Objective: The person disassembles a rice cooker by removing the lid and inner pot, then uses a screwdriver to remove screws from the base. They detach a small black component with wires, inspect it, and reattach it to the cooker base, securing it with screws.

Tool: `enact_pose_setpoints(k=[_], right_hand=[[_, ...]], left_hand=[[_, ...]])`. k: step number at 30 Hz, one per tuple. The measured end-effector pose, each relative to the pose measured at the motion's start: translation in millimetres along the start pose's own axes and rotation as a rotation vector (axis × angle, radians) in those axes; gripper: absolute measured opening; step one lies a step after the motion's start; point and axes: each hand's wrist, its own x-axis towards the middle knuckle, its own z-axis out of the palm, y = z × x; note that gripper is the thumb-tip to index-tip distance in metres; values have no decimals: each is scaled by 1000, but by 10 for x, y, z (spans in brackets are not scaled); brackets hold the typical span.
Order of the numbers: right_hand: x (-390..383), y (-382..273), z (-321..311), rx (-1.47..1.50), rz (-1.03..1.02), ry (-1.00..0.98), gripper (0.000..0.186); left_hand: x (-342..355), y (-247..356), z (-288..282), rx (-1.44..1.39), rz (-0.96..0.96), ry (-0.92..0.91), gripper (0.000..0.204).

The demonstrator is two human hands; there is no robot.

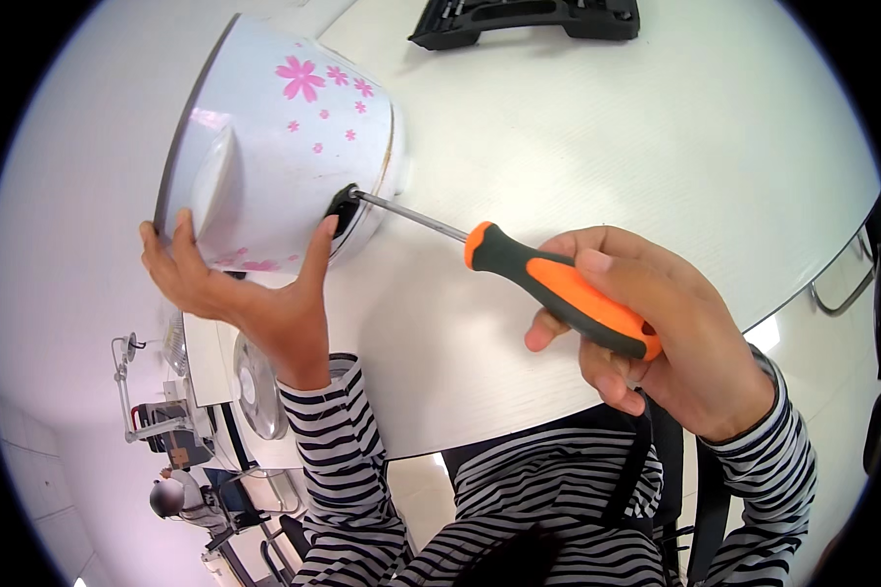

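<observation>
A white pot (264, 127) with pink flower prints lies tipped on its side at the left of the table. Its side handle (217, 176) and a black fitting (344, 207) near the base face me. My left hand (255, 284) holds the pot from below, fingers by the handle and rim, thumb against the black fitting. In my right hand (666, 313) is a screwdriver (558, 293) with an orange and dark green grip. Its shaft points left, and the tip meets the upper end of the black fitting, where a screw may sit but is too small to make out.
A black tool case (529, 22) stands at the table's far edge. A round glass lid (258, 386) lies by my left forearm. The white table (597, 127) has a curved right edge, with a metal chair part (842, 289) beyond it. Another person (181, 497) sits far off at lower left.
</observation>
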Motion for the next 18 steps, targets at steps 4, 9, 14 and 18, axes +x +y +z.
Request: enact_pose_setpoints(k=[4,9,14,18], right_hand=[[-85,-5,66,-143,-41,24,28],[-113,37,126,-220,-72,62,27],[-174,-49,123,-333,-93,71,32],[-287,-2,91,-386,-146,114,33]], left_hand=[[10,-46,-47,-72,20,-32,93],[-5,-59,-37,-136,1,1,84],[2,-58,24,-180,-1,38,81],[-44,-127,57,-188,-32,70,82]])
